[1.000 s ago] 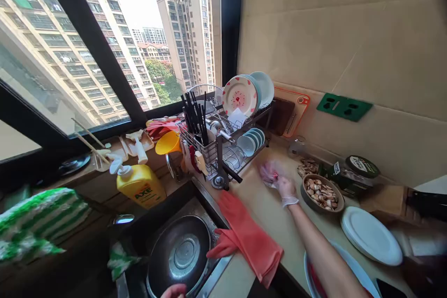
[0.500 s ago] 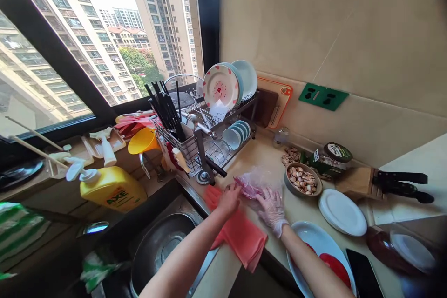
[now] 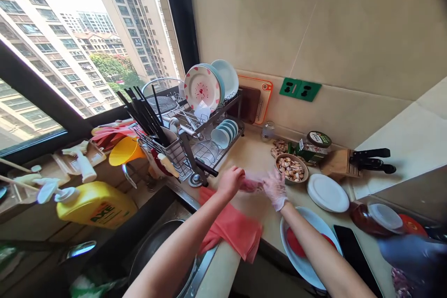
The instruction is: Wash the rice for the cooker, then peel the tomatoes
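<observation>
My bare left hand is closed around the left end of a pink and clear plastic bag. The bag stretches between both hands over the beige counter, and motion blur hides what it holds. My right hand wears a thin clear plastic glove. Its fingers, partly smeared, close on the right end of the bag. Below the hands, red rubber gloves drape over the counter's front edge beside the sink. A bowl of chopped pieces resembling mushrooms or garlic stands just right of my right hand.
A dish rack with plates and chopsticks stands behind the hands. To the right are stacked white plates, a knife block, a phone and a pale blue plate. The sink with a dark pan lies left.
Both hands have lifted the bag from the counter and drawn it out between them. The right hand went from lying spread on it to gripping its end. The view has turned right.
</observation>
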Demonstrator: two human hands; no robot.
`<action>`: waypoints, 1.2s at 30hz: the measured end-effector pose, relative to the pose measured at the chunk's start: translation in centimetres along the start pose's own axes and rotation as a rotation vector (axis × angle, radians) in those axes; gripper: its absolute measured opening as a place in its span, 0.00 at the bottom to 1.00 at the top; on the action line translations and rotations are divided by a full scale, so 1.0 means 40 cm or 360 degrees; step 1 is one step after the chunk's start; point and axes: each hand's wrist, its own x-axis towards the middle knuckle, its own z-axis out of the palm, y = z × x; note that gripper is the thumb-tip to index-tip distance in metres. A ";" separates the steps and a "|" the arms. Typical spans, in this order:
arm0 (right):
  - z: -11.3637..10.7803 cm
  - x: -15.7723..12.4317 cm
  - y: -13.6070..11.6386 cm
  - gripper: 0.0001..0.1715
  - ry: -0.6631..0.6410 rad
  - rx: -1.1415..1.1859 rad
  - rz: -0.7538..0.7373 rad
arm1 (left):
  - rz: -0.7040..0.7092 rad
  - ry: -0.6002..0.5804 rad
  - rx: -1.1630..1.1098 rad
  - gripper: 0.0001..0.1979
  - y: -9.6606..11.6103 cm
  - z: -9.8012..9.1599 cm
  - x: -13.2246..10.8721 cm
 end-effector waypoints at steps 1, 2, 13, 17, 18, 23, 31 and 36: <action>-0.025 0.017 0.001 0.09 0.0128 0.0035 0.0006 | 0.0000 0.0087 -0.0010 0.10 0.012 -0.034 0.002; -0.053 0.036 0.001 0.10 0.0255 0.0089 -0.0022 | -0.0007 0.0172 -0.0014 0.11 0.021 -0.067 0.002; -0.277 0.170 -0.072 0.10 0.0602 0.0555 -0.0508 | 0.0009 0.0353 -0.0040 0.10 0.029 -0.203 -0.064; -0.281 0.166 -0.095 0.09 0.0728 0.0677 -0.0465 | 0.0059 0.0450 -0.0207 0.09 0.055 -0.233 -0.081; -0.278 0.167 -0.099 0.10 0.0702 0.0719 -0.0461 | 0.0060 0.0489 -0.0311 0.08 0.059 -0.238 -0.080; -0.217 0.163 -0.104 0.12 0.0512 0.0791 -0.0279 | -0.0161 0.0546 -0.0563 0.05 0.018 -0.223 -0.055; 0.058 -0.172 -0.092 0.31 -0.0798 0.0376 -0.0386 | -0.0517 0.0625 -0.0944 0.07 -0.096 -0.152 -0.064; 0.115 -0.239 -0.074 0.23 -0.0813 0.0198 -0.0380 | -0.0461 0.0655 -0.1150 0.07 -0.055 -0.205 -0.075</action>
